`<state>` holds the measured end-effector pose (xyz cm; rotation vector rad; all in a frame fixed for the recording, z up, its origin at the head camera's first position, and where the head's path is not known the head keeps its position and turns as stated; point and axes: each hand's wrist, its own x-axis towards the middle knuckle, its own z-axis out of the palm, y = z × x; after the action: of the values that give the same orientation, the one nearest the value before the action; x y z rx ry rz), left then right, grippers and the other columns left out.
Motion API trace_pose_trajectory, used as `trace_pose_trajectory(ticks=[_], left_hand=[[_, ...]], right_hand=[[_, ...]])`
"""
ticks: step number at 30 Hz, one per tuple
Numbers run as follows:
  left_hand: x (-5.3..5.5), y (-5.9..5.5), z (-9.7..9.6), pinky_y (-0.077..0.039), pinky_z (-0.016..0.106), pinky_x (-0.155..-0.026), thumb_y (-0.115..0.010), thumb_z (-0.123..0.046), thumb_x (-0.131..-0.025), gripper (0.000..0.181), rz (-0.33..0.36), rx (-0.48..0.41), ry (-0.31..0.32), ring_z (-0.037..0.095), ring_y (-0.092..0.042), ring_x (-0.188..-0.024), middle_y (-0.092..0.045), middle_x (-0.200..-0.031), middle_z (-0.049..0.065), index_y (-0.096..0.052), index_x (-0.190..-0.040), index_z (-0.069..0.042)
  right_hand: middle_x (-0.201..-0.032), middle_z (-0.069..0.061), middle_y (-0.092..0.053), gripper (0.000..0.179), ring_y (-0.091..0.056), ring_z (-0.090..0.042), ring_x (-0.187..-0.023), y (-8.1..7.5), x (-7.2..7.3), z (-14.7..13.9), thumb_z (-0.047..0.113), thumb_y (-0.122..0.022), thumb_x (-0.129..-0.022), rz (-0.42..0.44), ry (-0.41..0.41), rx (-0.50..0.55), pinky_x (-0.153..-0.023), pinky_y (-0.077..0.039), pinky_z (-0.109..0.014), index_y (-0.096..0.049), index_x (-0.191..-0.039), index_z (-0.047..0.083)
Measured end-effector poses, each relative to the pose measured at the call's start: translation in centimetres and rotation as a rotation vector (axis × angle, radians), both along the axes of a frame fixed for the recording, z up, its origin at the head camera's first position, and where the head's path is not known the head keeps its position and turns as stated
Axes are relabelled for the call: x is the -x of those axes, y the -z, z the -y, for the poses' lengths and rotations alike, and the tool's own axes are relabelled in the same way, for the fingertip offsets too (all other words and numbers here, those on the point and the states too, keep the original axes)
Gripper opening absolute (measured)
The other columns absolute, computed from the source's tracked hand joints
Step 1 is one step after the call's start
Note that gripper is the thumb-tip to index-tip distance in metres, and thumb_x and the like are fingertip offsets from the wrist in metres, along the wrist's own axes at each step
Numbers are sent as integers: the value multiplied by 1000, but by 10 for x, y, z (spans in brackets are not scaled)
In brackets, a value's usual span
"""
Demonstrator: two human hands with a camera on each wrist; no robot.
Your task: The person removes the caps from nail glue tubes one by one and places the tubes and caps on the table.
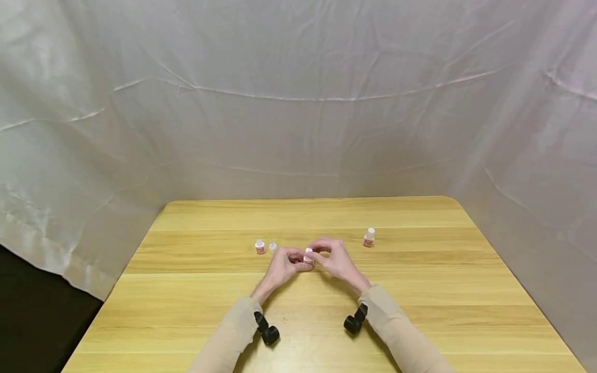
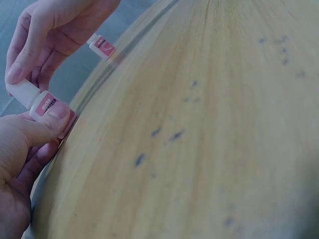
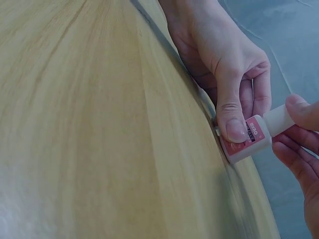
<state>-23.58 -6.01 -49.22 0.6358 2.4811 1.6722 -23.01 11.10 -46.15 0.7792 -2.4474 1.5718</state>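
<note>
My left hand [image 1: 281, 265] pinches the body of a small white glue bottle [image 3: 252, 138] with a pink label, its thumb across the label in the right wrist view. The bottle's tall white cap [image 2: 24, 93] is between the thumb and fingers of my right hand [image 1: 337, 260]. Cap and bottle are together, and the bottle stands low over the table in the head view. Just left of my left hand is a similar bottle [image 1: 260, 247] without the tall cap. Beside that one lies a white cap [image 1: 272, 247] with a thin stem pointing up.
A third bottle [image 1: 369, 238], with its tall white cap on, stands to the right beyond my right hand. The wooden table [image 1: 420, 321] is bordered by pale hanging sheets [image 1: 303, 134] at the back and sides. A black camera is strapped to each wrist.
</note>
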Motion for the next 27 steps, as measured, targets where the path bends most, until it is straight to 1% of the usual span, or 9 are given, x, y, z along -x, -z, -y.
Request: trace_pose_trajectory(ticks=[2, 5, 7, 9, 13, 17, 19, 23, 27], left_hand=[[0, 0, 0, -52, 25, -60, -72, -8, -72, 20, 0, -2, -1, 27, -65, -71, -70, -83, 15, -69, -92, -4], [0, 0, 0, -52, 26, -61, -72, -8, -72, 20, 3, -3, 0, 28, -65, -71, -70, -83, 15, -68, -92, -4], [-2, -4, 1, -52, 27, -62, -72, -7, -72, 20, 24, -2, -1, 32, -65, -73, -70, -84, 16, -68, -91, -4], [-2, -4, 1, -52, 27, -62, -72, -7, -72, 20, 24, -4, -2, 32, -65, -73, -70, -84, 16, -69, -91, -5], [-2, -5, 0, -52, 25, -61, -72, -7, -72, 20, 21, 1, -2, 31, -65, -72, -70, -84, 16, -69, -92, -4], [-3, -6, 0, -51, 24, -60, -72, -8, -73, 22, 9, 13, -3, 30, -65, -72, -70, -83, 16, -68, -93, -1], [-3, -7, 0, -51, 24, -60, -72, -8, -72, 22, 10, 15, -6, 30, -65, -71, -70, -83, 16, -68, -93, 0], [-2, -5, 0, -51, 24, -60, -72, -8, -72, 21, 20, 18, -5, 30, -65, -71, -70, -83, 16, -68, -92, -2], [3, 5, 0, -51, 24, -59, -72, -8, -72, 21, 21, 3, -9, 29, -65, -70, -70, -83, 15, -68, -91, -3]], right_hand=[[-89, -18, -65, 13, -63, -28, -84, -6, -4, 0, 2, -65, -79, 25, -22, -1, -83, -51, -42, -66, -90, -3], [-92, -19, -65, 14, -62, -30, -87, -7, -4, -1, 2, -63, -80, 62, -34, 5, -85, -49, -45, -65, -93, -1], [-91, -18, -65, 16, -62, -30, -85, -6, -4, -1, 4, -65, -79, 65, -28, 15, -84, -50, -45, -65, -94, -1], [-87, -15, -66, 16, -62, -28, -80, -1, -1, -1, 7, -67, -78, 61, -4, 24, -80, -51, -44, -64, -92, 1], [-79, -4, -66, 15, -62, -15, -72, 17, 10, -3, 18, -71, -74, 34, 64, 6, -71, -53, -32, -65, -85, 9], [-79, 0, -66, 12, -61, -8, -72, 25, 16, -4, 21, -71, -75, 10, 68, -4, -72, -53, -25, -65, -83, 14], [-81, -2, -67, 12, -61, -9, -74, 24, 14, -4, 19, -70, -76, -3, 52, -4, -75, -53, -26, -66, -85, 12], [-86, -11, -66, 13, -63, -21, -79, 8, 5, -2, 10, -67, -79, 2, 0, 24, -80, -53, -38, -66, -89, 2], [-91, -20, -64, 15, -61, -31, -83, -6, -4, -1, 3, -64, -79, 39, -40, 49, -83, -50, -47, -64, -94, -2]])
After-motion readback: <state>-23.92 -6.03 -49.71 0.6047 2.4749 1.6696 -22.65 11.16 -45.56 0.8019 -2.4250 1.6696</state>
